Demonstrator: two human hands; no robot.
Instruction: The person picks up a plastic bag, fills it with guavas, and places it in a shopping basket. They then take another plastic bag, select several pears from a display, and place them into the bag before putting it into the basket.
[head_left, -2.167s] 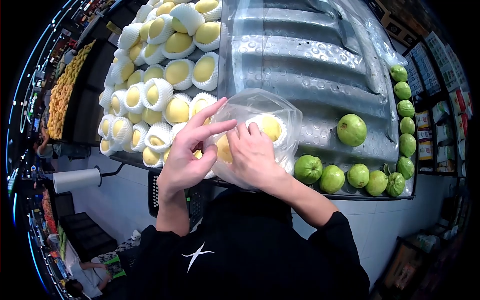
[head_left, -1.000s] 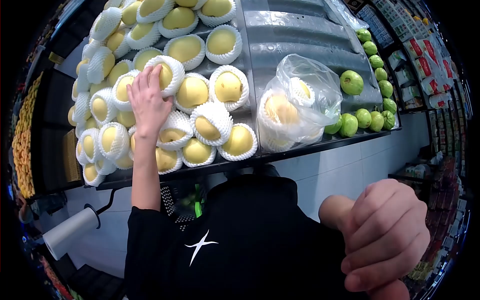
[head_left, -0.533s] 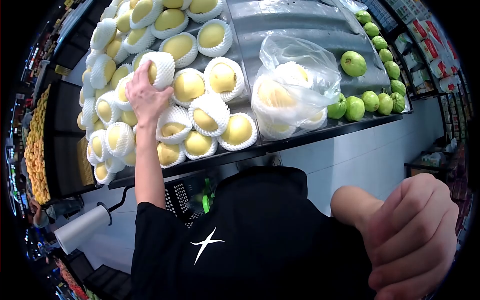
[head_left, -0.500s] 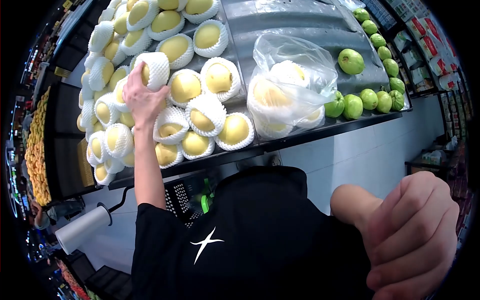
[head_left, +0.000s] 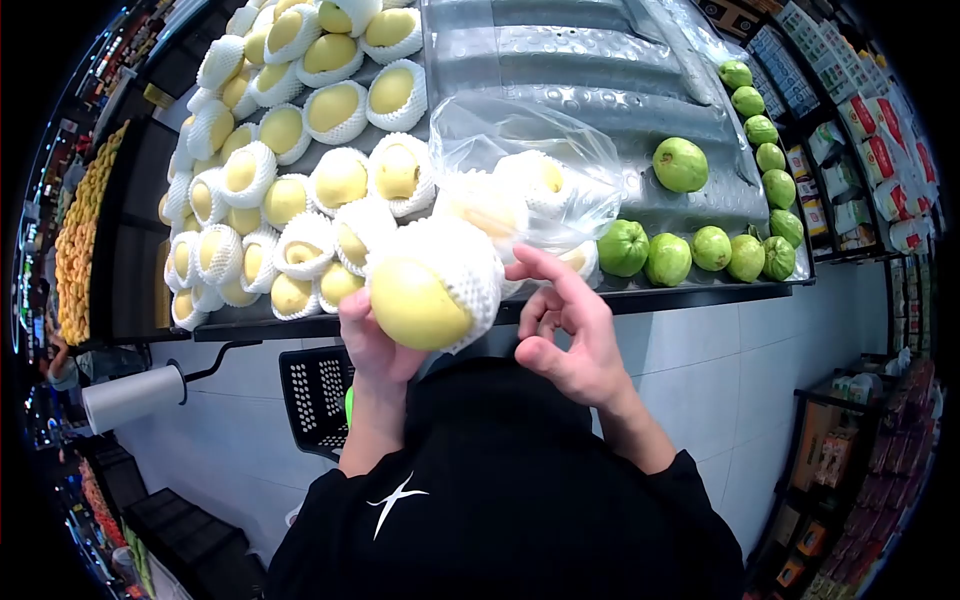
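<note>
My left hand (head_left: 378,345) holds a round yellow pear (head_left: 415,305) up close in front of my chest. A white foam net (head_left: 465,265) wraps the pear's upper and right side, leaving its yellow skin bare towards me. Just right of it, my right hand (head_left: 568,330) is open, fingers apart and bent, with nothing in them. Behind both hands, a clear plastic bag (head_left: 590,190) with several netted pears stands on the display, its mouth loose; the held pear hides part of it. To the left lie many more pears in foam nets (head_left: 340,178).
Green guavas (head_left: 668,258) line the front and right edges of the grey ridged display (head_left: 560,60). A roll of plastic bags (head_left: 135,398) hangs at the lower left. A black basket (head_left: 312,395) is below the display edge. Shelves of packaged goods (head_left: 880,150) stand on the right.
My left hand has lifted a netted pear from the pile and brought it right and closer to me. My right hand has moved from the lower right to beside the pear and opened.
</note>
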